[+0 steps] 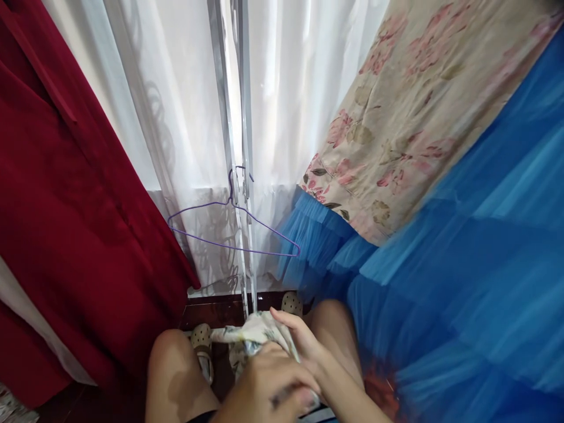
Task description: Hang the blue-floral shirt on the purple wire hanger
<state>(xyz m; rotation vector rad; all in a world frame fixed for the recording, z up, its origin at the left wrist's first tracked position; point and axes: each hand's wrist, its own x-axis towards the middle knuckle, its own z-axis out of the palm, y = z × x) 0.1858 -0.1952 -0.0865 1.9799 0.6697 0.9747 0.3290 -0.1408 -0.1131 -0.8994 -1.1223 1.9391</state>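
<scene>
The dark wooden floor bears two perforated beige clogs, with curtain hems reaching down to it.

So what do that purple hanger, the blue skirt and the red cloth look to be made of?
The purple hanger looks like thin wire with a smooth coloured coating: it is slim with a twisted neck. The blue skirt seems to be tulle or net, sheer and layered in ruffles. The red cloth looks like matte velvet or felt, though that is uncertain.
</scene>
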